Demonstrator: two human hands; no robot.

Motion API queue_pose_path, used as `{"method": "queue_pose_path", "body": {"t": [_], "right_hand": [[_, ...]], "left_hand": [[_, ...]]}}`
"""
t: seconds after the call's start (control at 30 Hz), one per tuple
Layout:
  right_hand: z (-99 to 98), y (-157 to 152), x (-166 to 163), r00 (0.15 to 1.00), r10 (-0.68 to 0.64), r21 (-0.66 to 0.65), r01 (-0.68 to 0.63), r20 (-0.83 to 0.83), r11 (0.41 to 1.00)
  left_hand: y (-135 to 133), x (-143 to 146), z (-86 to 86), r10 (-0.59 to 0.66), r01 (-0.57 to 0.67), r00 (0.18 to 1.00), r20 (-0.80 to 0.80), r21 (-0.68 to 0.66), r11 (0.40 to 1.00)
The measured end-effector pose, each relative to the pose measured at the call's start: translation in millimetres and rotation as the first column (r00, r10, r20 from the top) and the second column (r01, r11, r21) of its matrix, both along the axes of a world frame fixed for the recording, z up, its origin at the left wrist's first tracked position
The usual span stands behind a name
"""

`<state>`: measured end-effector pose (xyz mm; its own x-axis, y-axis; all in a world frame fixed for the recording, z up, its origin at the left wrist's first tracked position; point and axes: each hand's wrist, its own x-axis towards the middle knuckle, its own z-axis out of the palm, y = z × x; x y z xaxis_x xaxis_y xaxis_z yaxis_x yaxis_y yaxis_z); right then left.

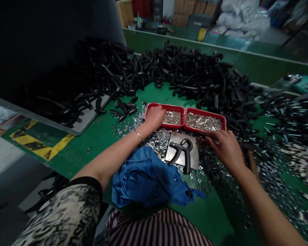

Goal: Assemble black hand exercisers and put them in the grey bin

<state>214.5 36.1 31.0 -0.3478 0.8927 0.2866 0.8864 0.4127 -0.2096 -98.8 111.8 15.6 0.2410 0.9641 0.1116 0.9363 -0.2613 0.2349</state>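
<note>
The left hand [155, 116] buries its fingertips in the left red tray [166, 106] of blurry silvery bits, so I cannot tell its grip; the right hand [226, 147] lies flat and empty, right of the black handgrip [182, 154].

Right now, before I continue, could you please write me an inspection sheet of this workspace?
Surface: green table top, strewn with silver metal washers.
Job's things: two red plastic trays of small metal parts; black hand-exerciser on grey metal plate.
Clutter: heap of black curved plastic handles; crumpled blue cloth.
Grips: left hand reaches into left tray; right hand rests on washers; grip state unclear.
Cables: nothing seen.
Surroundings: cardboard boxes, white bags behind.
</note>
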Motion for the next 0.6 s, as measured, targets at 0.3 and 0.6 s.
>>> {"method": "queue_pose_path", "body": {"t": [0.3, 0.6], "right_hand": [[36.8, 70.9, -83.2, 0.911, 0.408, -0.194, -0.412, -0.059, 0.890], [-11.5, 118.6, -135.3, 0.904, 0.211, -0.101, -0.186, 0.372, 0.977]], "left_hand": [[21.3, -23.4, -13.4, 0.027, -0.026, 0.998, 0.057, -0.007, 1.000], [21.7, -31.7, -18.3, 0.016, -0.059, 0.904, 0.427, 0.088, 0.994]]}}
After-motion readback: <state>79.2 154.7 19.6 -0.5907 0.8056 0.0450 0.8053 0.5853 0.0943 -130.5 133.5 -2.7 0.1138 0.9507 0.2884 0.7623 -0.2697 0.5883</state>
